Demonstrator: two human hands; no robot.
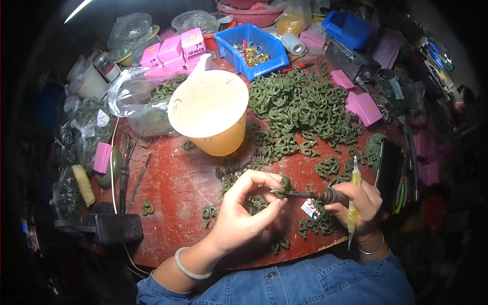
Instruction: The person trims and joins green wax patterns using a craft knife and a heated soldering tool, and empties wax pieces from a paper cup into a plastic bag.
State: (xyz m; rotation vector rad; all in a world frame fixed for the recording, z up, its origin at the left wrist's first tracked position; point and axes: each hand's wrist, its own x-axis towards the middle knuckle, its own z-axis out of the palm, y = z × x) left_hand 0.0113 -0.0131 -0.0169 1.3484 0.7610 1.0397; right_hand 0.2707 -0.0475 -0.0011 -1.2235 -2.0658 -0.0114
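Observation:
Between thumb and forefinger, my left hand (243, 207) pinches a small green looped piece (285, 184). My right hand (368, 207) is closed round the dark handle of a soldering-iron-like tool (331, 196), whose thin tip meets the green piece. A second tool, slim with a yellow handle and pointed metal ends (354, 202), is tucked upright between the right fingers. More green pieces lie under and around both hands, and a large heap of them (300, 107) spreads behind. A small white paper tag (308, 208) rests by the right hand.
A yellowish plastic bucket (223, 140) stands behind my left hand on the red table (168, 223). Further back are a blue bin (277, 51) with small metal parts, pink boxes (192, 43) and plastic bags (132, 96). A black box with a strap (116, 228) sits at left, near a white cable (113, 173).

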